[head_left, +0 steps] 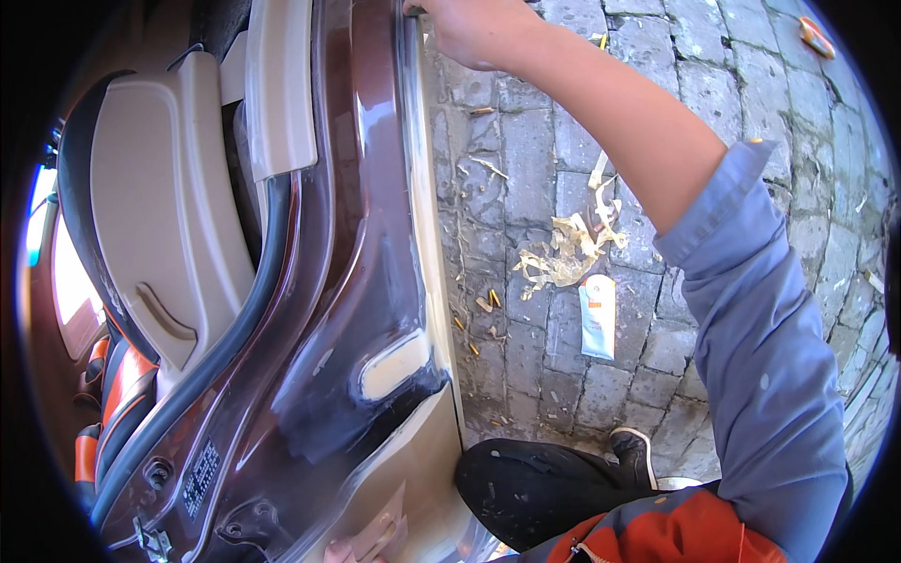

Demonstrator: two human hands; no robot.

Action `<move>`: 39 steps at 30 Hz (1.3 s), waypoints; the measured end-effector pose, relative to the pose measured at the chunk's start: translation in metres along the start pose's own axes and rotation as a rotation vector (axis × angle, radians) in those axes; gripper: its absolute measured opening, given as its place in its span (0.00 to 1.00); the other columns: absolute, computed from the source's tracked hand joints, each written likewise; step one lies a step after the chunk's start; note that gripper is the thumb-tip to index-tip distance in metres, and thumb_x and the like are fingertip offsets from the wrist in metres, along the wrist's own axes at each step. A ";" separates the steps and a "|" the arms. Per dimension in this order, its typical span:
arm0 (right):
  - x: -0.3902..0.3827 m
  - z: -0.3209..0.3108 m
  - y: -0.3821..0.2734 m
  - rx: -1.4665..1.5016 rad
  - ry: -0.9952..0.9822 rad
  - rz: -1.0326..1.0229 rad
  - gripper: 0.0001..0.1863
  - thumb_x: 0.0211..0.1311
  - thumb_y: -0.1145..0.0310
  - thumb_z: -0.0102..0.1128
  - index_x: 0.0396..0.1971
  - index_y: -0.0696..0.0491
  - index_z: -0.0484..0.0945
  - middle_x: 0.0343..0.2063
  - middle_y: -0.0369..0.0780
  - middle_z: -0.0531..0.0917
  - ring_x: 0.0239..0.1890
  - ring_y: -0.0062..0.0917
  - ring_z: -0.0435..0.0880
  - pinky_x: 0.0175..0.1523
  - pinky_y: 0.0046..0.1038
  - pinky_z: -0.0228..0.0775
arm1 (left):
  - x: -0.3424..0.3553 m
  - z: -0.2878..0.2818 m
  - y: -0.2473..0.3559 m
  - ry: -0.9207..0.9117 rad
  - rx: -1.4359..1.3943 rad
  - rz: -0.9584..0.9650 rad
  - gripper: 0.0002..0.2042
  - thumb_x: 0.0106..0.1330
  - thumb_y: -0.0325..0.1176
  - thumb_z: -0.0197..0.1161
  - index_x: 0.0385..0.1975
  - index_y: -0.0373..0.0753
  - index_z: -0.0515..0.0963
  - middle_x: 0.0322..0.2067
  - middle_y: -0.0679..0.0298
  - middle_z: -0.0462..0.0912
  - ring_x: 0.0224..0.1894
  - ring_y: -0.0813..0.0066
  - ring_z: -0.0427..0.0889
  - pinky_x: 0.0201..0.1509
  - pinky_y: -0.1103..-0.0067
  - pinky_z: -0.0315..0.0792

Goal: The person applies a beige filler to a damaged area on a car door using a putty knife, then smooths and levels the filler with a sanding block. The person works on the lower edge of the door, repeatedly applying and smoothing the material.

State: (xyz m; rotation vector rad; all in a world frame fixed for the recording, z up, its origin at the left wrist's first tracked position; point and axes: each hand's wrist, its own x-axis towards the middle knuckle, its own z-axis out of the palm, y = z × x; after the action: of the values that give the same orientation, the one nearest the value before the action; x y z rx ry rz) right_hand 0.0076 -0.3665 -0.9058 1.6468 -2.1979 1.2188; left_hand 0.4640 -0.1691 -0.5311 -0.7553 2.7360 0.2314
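Note:
At the top edge, my right hand (469,30) is partly cut off by the picture. Its fingers curl over the outer edge of the brown car's door sill (377,75). A small dark grey thing seems to sit under the fingertips, too little of it showing to name. A strip of cream filler (434,244) runs along the sill's outer side below the hand. Farther down, a cream patch (396,364) with a dark, dulled border lies on the brown body. My left hand is out of the picture.
Grey paving bricks (526,150) lie beside the car. On them are crumpled masking tape (568,253), a white and orange tube (597,317) and an orange roll-like thing (817,38). A beige seat side panel (155,188) stands inside the car. My black shoe (633,457) rests on the bricks.

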 end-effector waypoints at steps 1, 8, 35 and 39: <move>-0.003 -0.003 -0.006 -0.040 -0.037 0.000 0.14 0.57 0.74 0.61 0.44 0.56 0.86 0.38 0.52 0.86 0.47 0.45 0.85 0.56 0.43 0.76 | 0.000 0.000 0.000 0.001 0.006 -0.002 0.26 0.75 0.27 0.59 0.71 0.33 0.61 0.48 0.38 0.84 0.45 0.35 0.86 0.50 0.53 0.82; -0.065 -0.015 -0.067 0.328 -0.188 0.036 0.18 0.60 0.79 0.55 0.49 0.54 0.86 0.46 0.49 0.84 0.53 0.41 0.83 0.60 0.40 0.79 | -0.003 0.001 -0.001 0.013 0.056 0.003 0.27 0.74 0.27 0.60 0.71 0.33 0.60 0.50 0.37 0.83 0.45 0.35 0.87 0.51 0.53 0.83; -0.265 0.014 -0.228 1.510 0.033 0.565 0.14 0.68 0.84 0.57 0.49 0.54 0.83 0.44 0.42 0.82 0.49 0.32 0.83 0.56 0.32 0.73 | -0.015 -0.005 0.000 -0.038 0.160 -0.055 0.13 0.75 0.29 0.59 0.53 0.26 0.78 0.44 0.45 0.87 0.40 0.47 0.89 0.43 0.64 0.84; -0.284 0.012 -0.237 1.586 -0.072 0.579 0.13 0.69 0.81 0.58 0.49 0.54 0.84 0.44 0.42 0.84 0.50 0.32 0.84 0.58 0.31 0.74 | -0.006 -0.002 0.000 0.016 0.118 -0.069 0.14 0.76 0.29 0.58 0.53 0.26 0.79 0.44 0.46 0.86 0.40 0.48 0.89 0.42 0.64 0.83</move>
State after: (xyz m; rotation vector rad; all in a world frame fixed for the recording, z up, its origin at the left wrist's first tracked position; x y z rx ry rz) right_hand 0.3256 -0.1810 -0.9455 1.0988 -1.5906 3.6265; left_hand 0.4679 -0.1666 -0.5275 -0.8197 2.7051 0.0490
